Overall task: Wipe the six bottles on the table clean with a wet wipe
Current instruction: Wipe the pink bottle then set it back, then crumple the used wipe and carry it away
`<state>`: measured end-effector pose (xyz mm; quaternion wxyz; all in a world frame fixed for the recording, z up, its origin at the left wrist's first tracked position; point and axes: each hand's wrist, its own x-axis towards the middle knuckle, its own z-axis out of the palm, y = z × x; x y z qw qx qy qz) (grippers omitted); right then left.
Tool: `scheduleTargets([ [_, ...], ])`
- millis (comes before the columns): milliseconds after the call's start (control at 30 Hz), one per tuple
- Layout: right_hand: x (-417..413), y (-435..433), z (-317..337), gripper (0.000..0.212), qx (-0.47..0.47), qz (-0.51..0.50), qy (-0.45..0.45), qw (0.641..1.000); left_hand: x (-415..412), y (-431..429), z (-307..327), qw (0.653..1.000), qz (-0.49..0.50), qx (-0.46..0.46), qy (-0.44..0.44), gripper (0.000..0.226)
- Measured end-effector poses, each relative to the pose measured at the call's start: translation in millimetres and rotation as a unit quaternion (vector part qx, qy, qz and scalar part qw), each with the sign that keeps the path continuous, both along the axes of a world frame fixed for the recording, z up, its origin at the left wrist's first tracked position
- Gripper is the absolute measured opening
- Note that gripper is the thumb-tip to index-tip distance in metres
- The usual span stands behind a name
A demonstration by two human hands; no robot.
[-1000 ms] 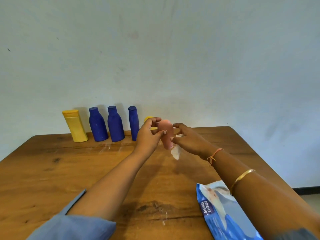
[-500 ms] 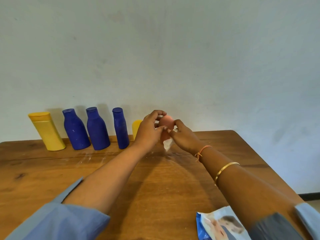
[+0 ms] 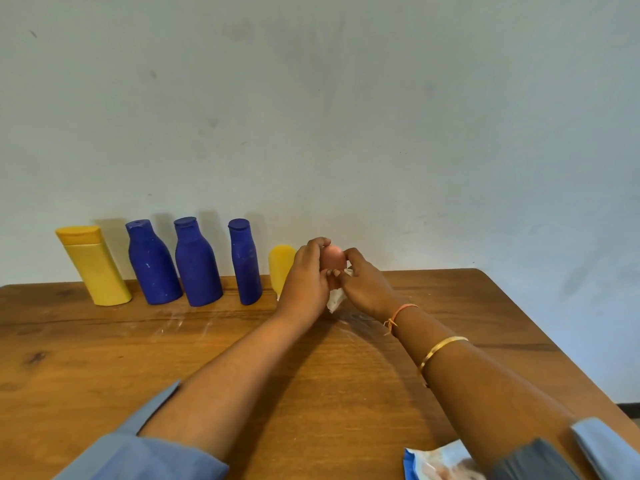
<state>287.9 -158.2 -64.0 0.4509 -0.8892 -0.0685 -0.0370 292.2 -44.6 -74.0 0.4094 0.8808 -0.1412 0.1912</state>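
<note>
Curling round a pink bottle [image 3: 333,259], the left grip [image 3: 304,277] holds it upright at the far middle of the table [image 3: 104,368], fingertips over its rounded top. The right grip [image 3: 363,285] pinches a white wipe [image 3: 335,301] against the bottle's right side, and the crumpled wipe hangs below both hands. The hands hide the bottle's base, so I cannot tell whether it touches the table.

Just left, partly behind the left grip, stands a small yellow bottle [image 3: 281,268]. Further left along the far edge stand a slim blue bottle [image 3: 246,263], a second blue bottle [image 3: 197,265], a third blue bottle [image 3: 152,263] and a big yellow bottle [image 3: 93,268] with a darker cap.

A wipe pack [image 3: 436,462] lies at the near right edge, half under the right forearm. It is blue-edged with a pale picture, and its print is too blurred to read.

The right wrist wears an orange thread [image 3: 398,313] and a gold bangle [image 3: 441,348]. Both sleeves are light blue.

The table is brown wood with dark knots and pale smears [image 3: 180,323] in front of the row. Behind it rises a pale blue-grey wall [image 3: 346,116] with faint marks.
</note>
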Motion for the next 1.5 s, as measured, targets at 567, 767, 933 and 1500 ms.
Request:
scheduleTargets([
  [567,-18.1,-1.3,4.3,0.059,0.025,-0.075,-0.029,0.996,-46.9,2.3,5.5,0.998,0.031,0.037,-0.045,0.060],
  [767,-60.0,3.0,36.1,0.043,0.109,-0.092,-0.014,0.990,-95.9,6.6,15.4,0.996,0.064,-0.048,-0.029,0.047],
  [933,-119.8,16.8,65.0,0.022,0.308,-0.085,0.118,0.940,-155.7,18.0,28.8,0.983,0.010,-0.183,0.009,0.039],
  [1500,-300.1,106.1,61.0,0.048,0.594,-0.126,0.199,0.769,-320.1,82.6,30.9,0.971,0.091,-0.218,0.034,0.023],
])
